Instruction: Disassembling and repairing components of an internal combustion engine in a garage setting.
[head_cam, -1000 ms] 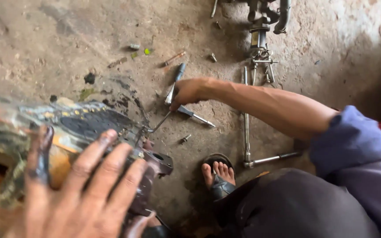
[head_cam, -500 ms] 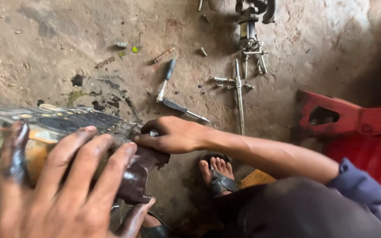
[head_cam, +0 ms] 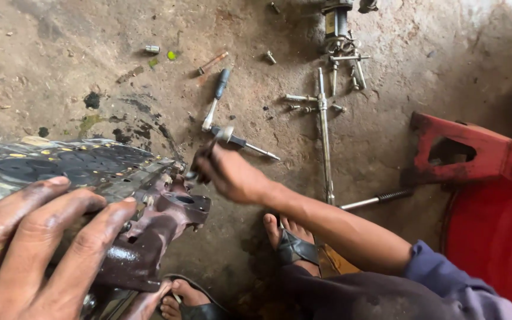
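Note:
My left hand (head_cam: 42,249), smeared with grease, lies with spread fingers over a dark oily engine casing (head_cam: 90,163) at the lower left and holds it in place. A brownish cast bracket (head_cam: 170,216) juts from the casing's right end. My right hand (head_cam: 232,175) reaches in from the right in a blue sleeve, fingers closed around a small metal tool (head_cam: 225,134) whose lower end meets the casing's top right corner. The tool is blurred, so I cannot tell its kind.
On the stained concrete floor lie a dark-handled screwdriver (head_cam: 216,98), a long T-bar wrench (head_cam: 324,136), loose bolts (head_cam: 297,98) and a rod (head_cam: 374,198). A red metal stand (head_cam: 475,154) and a red drum (head_cam: 499,237) are at right. Sandalled feet (head_cam: 291,243) are below.
My right hand went from the tools on the floor back to the casing's corner, carrying a small tool. My left hand stays on the casing. The view shifted right.

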